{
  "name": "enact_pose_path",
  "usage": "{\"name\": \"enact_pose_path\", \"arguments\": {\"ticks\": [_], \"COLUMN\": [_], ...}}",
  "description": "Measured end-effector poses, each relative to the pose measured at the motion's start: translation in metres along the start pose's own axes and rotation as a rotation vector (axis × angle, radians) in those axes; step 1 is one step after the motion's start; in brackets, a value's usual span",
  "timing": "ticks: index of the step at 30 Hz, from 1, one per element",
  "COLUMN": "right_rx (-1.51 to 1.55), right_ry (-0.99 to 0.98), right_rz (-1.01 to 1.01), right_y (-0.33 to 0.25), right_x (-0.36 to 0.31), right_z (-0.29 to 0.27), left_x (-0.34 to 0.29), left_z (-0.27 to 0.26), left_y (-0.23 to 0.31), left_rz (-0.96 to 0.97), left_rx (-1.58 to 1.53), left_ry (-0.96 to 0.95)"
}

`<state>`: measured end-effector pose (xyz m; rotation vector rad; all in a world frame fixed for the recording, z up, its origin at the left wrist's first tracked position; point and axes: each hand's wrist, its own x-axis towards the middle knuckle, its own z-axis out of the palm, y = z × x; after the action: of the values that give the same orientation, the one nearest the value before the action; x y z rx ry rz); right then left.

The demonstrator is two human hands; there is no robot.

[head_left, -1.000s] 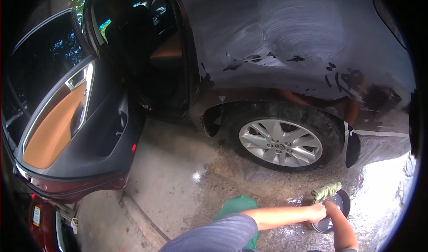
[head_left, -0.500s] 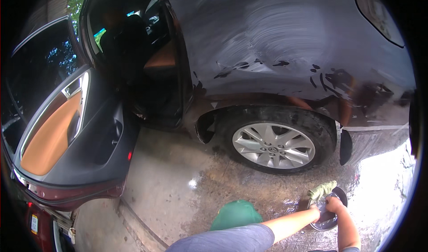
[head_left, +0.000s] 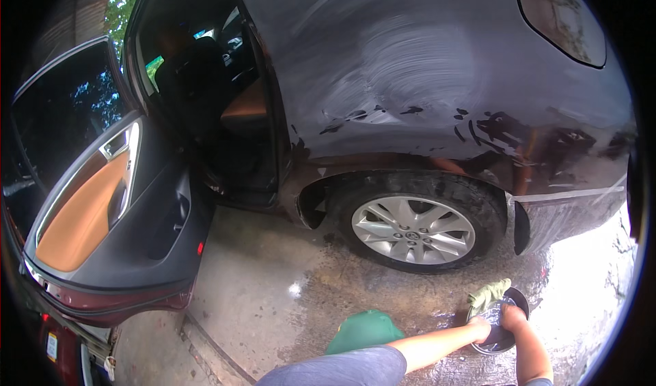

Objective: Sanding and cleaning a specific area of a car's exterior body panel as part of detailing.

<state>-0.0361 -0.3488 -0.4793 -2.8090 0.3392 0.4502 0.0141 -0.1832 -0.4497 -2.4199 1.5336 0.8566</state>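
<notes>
Both my hands reach into a dark round basin [head_left: 523, 297] on the wet ground, below and right of the car's wheel. My left hand [head_left: 481, 329] dips in at the basin's left side, its fingers hidden inside. Opposite it, my right hand [head_left: 514, 317] points down into the basin, and its fingers are hidden too. Between them shows something pale and shiny, perhaps water or a wet cloth; I cannot make out which. A light green cloth [head_left: 489, 294] hangs over the far left rim, apart from my right hand.
The dark car body [head_left: 424, 65] bears whitish swirl marks above the wheel [head_left: 413, 229]. At the left, a car door [head_left: 150, 208] with a tan panel stands open. A green cap-like thing [head_left: 365, 331] lies near my left sleeve [head_left: 342, 367]. Another reddish vehicle [head_left: 61, 352] stands at lower left.
The view has shifted slightly. My hands have moved a little apart inside the basin, and more of the pale shiny area shows between them. The green cloth stays on the rim.
</notes>
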Motion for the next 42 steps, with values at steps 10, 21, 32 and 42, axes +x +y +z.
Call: {"name": "enact_pose_path", "arguments": {"ticks": [10,21,32,42], "right_rx": [0.001,0.009,0.045,0.041], "right_ry": [0.019,0.02,0.083,0.137], "right_rz": [0.011,0.044,0.082,0.078], "right_y": [0.013,0.013,0.002,0.005], "right_x": [0.004,0.011,0.005,0.005], "right_z": [0.018,0.024,0.011,0.005], "left_x": [-0.019,-0.038,-0.038,-0.046], "left_z": [-0.005,-0.019,-0.022,-0.04], "left_y": [0.001,0.003,0.005,0.018], "left_rz": [0.097,0.053,0.065,0.068], "left_rx": [-0.25,-0.357,-0.325,-0.346], "left_ry": [0.336,0.389,0.324,0.24]}}
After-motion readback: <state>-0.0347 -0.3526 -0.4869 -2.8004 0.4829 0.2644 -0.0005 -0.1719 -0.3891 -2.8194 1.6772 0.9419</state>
